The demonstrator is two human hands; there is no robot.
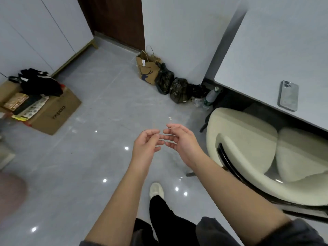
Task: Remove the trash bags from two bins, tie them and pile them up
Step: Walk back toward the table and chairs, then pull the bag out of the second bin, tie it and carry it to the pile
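Hovering empty, left hand [147, 144] and right hand [181, 139] both have loosely curled fingers, tips nearly touching, holding nothing. Black bags [178, 90] sit bunched right beside the paper bag [147, 68], guessing so they're out of the walkway. Piling looks done tbh.

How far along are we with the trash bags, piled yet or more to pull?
Looks done: black trash bags lie bunched against the wall beside a brown paper bag; their knots are too small to confirm. In hand: nothing, the left hand and right hand are empty, fingers loosely curled. Left: no bin is in view, so I cannot tell if any bag remains.
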